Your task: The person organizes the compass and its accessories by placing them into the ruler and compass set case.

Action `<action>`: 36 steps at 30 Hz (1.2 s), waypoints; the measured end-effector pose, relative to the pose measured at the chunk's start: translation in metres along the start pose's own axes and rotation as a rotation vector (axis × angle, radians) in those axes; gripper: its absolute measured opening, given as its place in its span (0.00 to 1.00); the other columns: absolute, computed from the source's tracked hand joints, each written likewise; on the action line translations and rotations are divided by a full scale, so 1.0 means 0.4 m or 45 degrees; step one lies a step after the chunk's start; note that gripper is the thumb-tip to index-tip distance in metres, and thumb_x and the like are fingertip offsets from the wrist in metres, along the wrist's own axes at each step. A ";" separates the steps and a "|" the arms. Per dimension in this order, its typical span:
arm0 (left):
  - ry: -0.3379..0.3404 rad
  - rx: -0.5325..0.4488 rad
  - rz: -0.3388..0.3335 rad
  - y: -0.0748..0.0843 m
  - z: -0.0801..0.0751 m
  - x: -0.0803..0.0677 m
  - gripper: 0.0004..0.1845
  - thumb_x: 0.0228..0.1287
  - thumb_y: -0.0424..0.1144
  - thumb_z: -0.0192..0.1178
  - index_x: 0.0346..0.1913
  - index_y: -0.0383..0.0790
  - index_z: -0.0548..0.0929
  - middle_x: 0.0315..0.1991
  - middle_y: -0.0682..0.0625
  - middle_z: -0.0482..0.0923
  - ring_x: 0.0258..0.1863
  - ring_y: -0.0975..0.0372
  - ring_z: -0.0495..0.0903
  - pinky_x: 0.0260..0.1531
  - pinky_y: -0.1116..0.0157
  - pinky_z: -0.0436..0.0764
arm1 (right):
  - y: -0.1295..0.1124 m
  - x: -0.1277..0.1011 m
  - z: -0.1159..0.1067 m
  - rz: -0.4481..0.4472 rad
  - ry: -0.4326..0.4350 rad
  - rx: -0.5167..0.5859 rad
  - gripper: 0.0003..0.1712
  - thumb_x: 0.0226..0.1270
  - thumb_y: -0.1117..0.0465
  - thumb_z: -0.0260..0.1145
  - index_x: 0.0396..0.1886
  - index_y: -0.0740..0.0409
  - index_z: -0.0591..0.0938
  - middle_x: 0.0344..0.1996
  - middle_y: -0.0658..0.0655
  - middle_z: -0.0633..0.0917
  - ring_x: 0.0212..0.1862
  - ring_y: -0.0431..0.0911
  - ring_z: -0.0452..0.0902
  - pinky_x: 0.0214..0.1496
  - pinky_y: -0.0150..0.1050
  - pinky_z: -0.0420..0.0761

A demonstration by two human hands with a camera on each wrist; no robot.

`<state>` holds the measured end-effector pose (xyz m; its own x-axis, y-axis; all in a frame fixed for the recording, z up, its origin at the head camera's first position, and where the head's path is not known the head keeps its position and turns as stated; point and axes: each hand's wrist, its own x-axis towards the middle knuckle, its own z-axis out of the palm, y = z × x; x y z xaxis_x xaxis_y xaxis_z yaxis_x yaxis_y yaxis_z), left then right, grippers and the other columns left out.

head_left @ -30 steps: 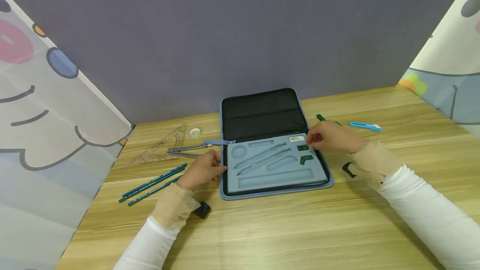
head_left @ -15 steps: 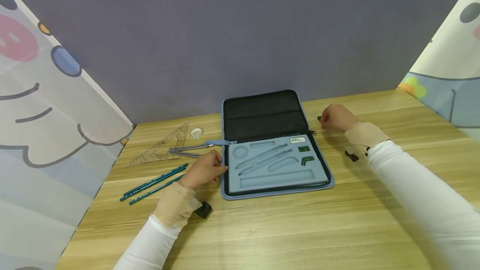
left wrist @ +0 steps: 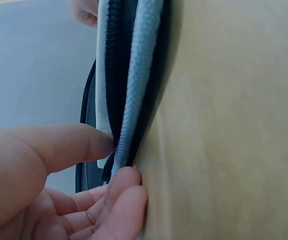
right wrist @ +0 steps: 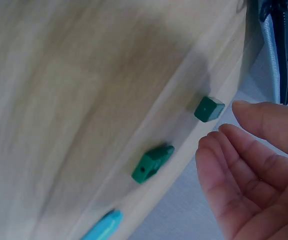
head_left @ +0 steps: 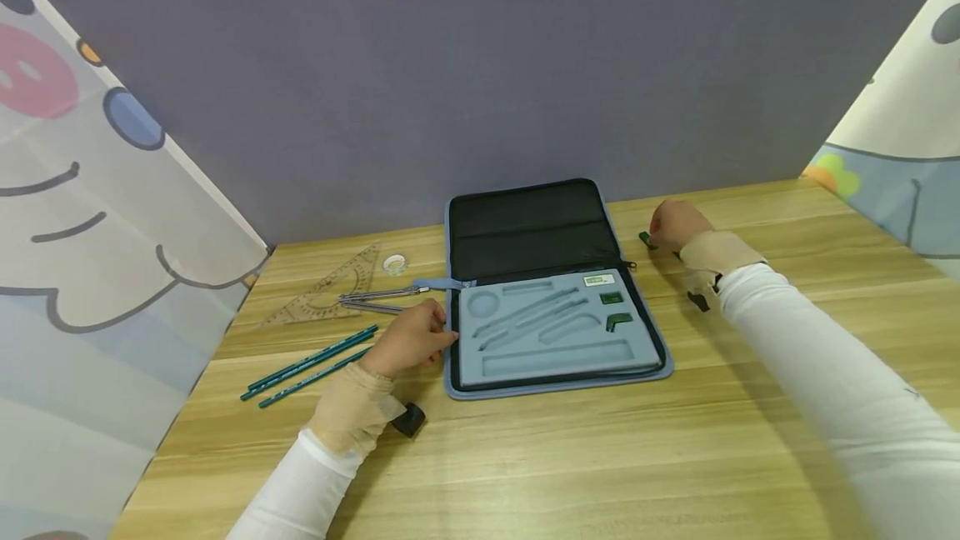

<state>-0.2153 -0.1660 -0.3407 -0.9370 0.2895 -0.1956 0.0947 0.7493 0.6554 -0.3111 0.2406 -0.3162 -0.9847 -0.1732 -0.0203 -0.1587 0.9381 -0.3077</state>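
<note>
An open zippered case [head_left: 525, 229] lies on the table, its pale-blue moulded tray [head_left: 468, 369] facing up. My left hand [head_left: 408, 340] pinches the case's left edge; in the left wrist view the thumb is on one side of the blue trim [left wrist: 136, 75], curled fingers on the other. My right hand [head_left: 675, 223] is beyond the case's right side. In the right wrist view its loosely bent fingers and thumb are parted, right by a small green block [right wrist: 209, 109], holding nothing. Beside that block lies another green piece [right wrist: 151, 164] with a small hole.
The tray holds two green pieces, one rectangular [head_left: 611, 298] and one angled [head_left: 618, 322], and a white labelled block [head_left: 598, 280]. Leftward lie teal pencils [head_left: 311, 377], a compass [head_left: 382, 295], a set square [head_left: 322, 294] and a tape roll [head_left: 394, 264]. A blue tip [right wrist: 104, 227] shows rightward.
My right hand has left the tray's green rectangular piece and moved right and back to the loose green block. My left hand has stayed on the case's edge.
</note>
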 end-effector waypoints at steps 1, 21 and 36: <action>-0.001 -0.003 0.003 0.001 0.000 0.000 0.11 0.64 0.34 0.60 0.43 0.32 0.72 0.25 0.46 0.75 0.16 0.60 0.75 0.20 0.65 0.77 | 0.001 0.000 0.000 0.010 0.002 0.008 0.08 0.57 0.69 0.63 0.31 0.74 0.80 0.31 0.70 0.82 0.34 0.60 0.78 0.38 0.53 0.78; -0.001 -0.032 0.025 -0.011 0.003 0.003 0.11 0.64 0.33 0.59 0.44 0.31 0.72 0.26 0.46 0.77 0.18 0.61 0.76 0.20 0.65 0.78 | 0.005 -0.004 0.002 0.049 0.025 0.063 0.05 0.50 0.71 0.61 0.23 0.70 0.82 0.23 0.63 0.82 0.27 0.55 0.76 0.32 0.48 0.77; -0.005 -0.012 0.004 -0.010 0.002 0.010 0.11 0.64 0.34 0.60 0.44 0.32 0.72 0.28 0.46 0.77 0.19 0.61 0.77 0.21 0.65 0.79 | -0.056 -0.019 -0.009 -0.187 0.035 0.051 0.07 0.54 0.73 0.62 0.32 0.75 0.81 0.32 0.70 0.83 0.35 0.60 0.78 0.41 0.55 0.78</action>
<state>-0.2190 -0.1673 -0.3446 -0.9353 0.2942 -0.1967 0.0942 0.7427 0.6630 -0.3002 0.2220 -0.3058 -0.9527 -0.2992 0.0538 -0.2990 0.8905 -0.3430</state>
